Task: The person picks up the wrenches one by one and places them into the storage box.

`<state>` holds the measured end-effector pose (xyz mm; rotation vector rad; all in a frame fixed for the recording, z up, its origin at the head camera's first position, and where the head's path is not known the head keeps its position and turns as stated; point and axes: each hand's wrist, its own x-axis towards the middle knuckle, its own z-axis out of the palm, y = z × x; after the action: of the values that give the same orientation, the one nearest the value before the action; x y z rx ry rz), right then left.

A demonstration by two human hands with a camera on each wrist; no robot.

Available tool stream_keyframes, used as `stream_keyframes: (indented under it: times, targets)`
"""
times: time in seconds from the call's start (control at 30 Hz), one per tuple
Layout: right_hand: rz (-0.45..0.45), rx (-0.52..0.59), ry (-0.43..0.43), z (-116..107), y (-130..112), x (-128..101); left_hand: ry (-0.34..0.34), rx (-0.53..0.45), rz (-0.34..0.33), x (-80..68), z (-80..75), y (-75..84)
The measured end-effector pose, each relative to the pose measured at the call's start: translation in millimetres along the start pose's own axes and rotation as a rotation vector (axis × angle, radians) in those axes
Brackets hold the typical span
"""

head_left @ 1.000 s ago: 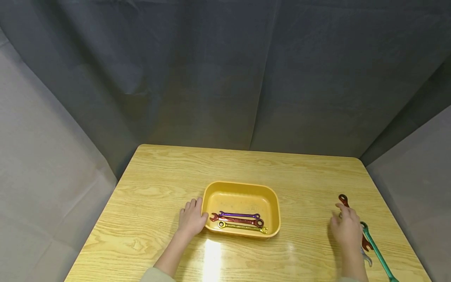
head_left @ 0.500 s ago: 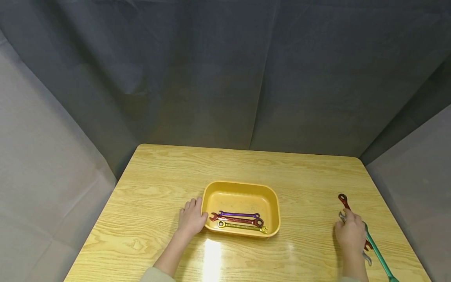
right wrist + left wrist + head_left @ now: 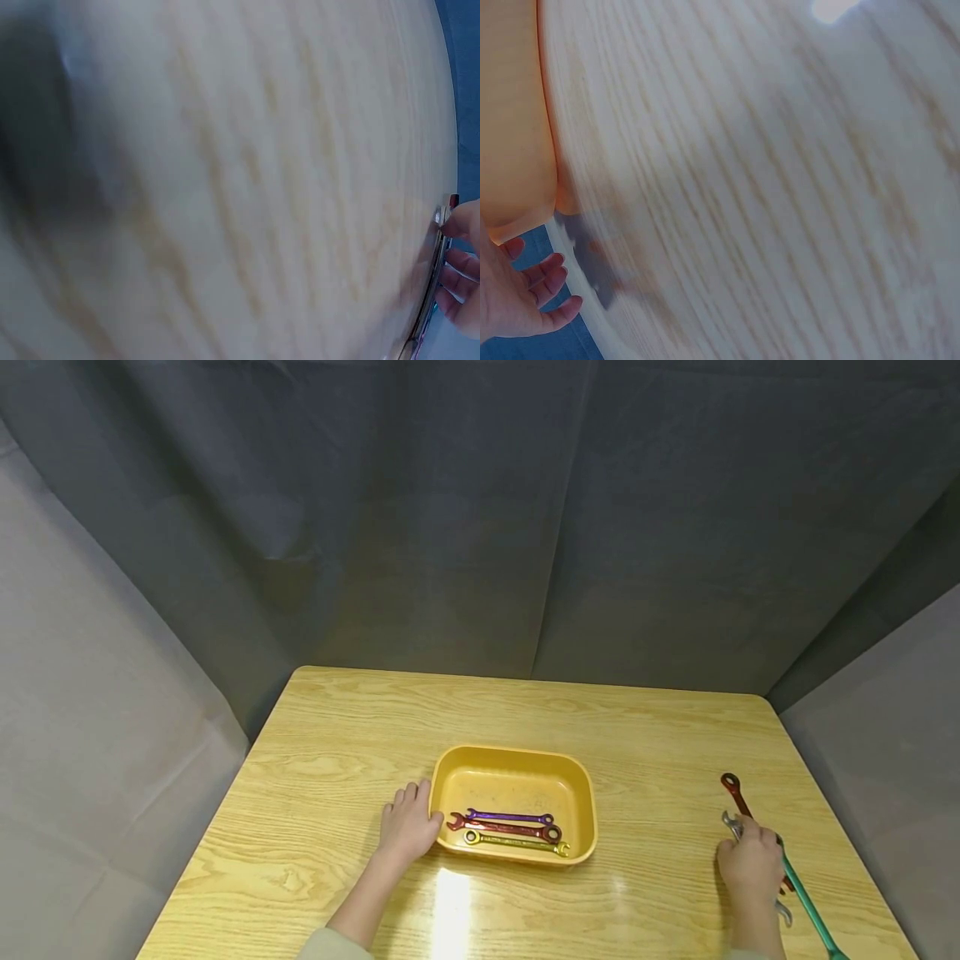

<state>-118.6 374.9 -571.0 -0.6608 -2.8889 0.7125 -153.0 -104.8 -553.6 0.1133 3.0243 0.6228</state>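
Landmark: the yellow tray (image 3: 517,760), mid-table (image 3: 337,727).

Nearest the camera, well right of the tray: right hand (image 3: 752,862) down on a cluster of wrenches lying on the table. Fingers are curled over the silver wrench (image 3: 731,823), whose open end shows just beyond the knuckles and whose other end sticks out by the wrist. In the right wrist view the fingertips (image 3: 459,264) touch a thin metal shaft (image 3: 433,279). Whether it is truly gripped, cannot tell.

Green wrench (image 3: 806,902) lies just right of that hand, running toward the table's near right corner.

Left hand (image 3: 407,827) rests on the table at the tray's left wall, fingers relaxed and touching the rim, holding nothing.

Inside the tray, along its near wall: yellow wrench (image 3: 517,843), then red wrench (image 3: 504,830), then purple wrench (image 3: 510,817), side by side.

Farther out, right of the tray: dark red wrench (image 3: 733,793), ring end pointing away, near end under the right hand.
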Motion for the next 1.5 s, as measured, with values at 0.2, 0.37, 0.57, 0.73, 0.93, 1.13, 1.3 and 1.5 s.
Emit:
stream_keyframes:
  times: [0.2,0.37,0.57,0.73,0.93,1.13,1.3,1.5]
  targets:
    - [0.022,-0.008,-0.016,-1,1,2,-0.006,0.002,-0.001,-0.1,0.5,0.1]
    - [0.037,-0.015,-0.024,-1,1,3,-0.007,0.0,0.004,0.3,0.9,0.1]
    - [0.046,0.004,-0.036,-2,2,3,-0.009,-0.008,-0.004,0.0,0.5,0.5]
    - [0.062,0.031,-0.041,-6,2,2,-0.015,-0.014,-0.007,-0.4,0.1,1.2]
    - [0.102,-0.01,-0.104,-11,4,4,-0.012,-0.011,-0.005,0.3,0.7,2.1]
    - [0.103,-0.036,-0.167,-14,7,6,-0.019,-0.014,-0.01,0.0,0.3,2.3]
    - [0.047,-0.049,-0.183,-18,9,8,-0.017,-0.012,-0.008,0.5,1.0,2.0]
    - [-0.047,-0.082,-0.201,-24,14,12,-0.015,-0.01,-0.004,1.1,1.9,1.1]
